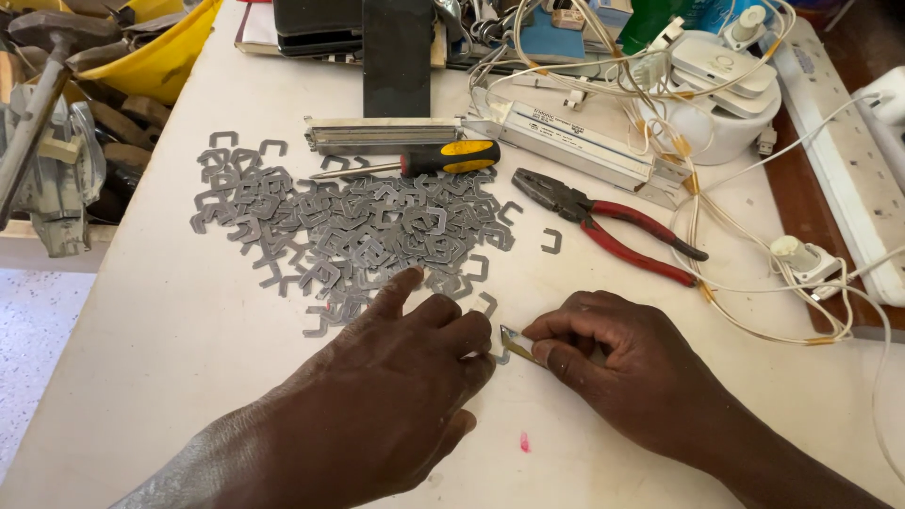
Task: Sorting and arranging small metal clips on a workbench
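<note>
— What's the surface like?

— A pale counter (170, 358), crowded along its far edge: a white ballast box (575, 141) with looped cream wires (716, 217), a yellow-and-black screwdriver (424, 160), red-handled pliers (613, 226), and a yellow tub (165, 52) of tools off the far left corner.

— And in the middle?

— A spread heap of small grey metal clips (349, 226), flat and C-shaped, tangled over one another, with a few strays lying apart toward the pliers.

— Where are the hands?

— Both low in the near half, close together. The left hand (386, 396) lies palm down, fingers splayed; its forefinger stretches up to the near edge of the heap, and the other fingertips press on the counter beside a loose clip. It is open, grasping nothing that I can see.

— The right?

— The right hand (622, 363) is curled, knuckles up, thumb and forefinger pinched on a small flat metal piece (518, 344) (brassy at the edge, mostly hidden by the fingers). The piece points left, its tip just beside the left fingertips, low over the counter near the heap's front edge.

— Anything else nearby?

— A small pink mark (524, 441) on the counter below the hands.
</note>
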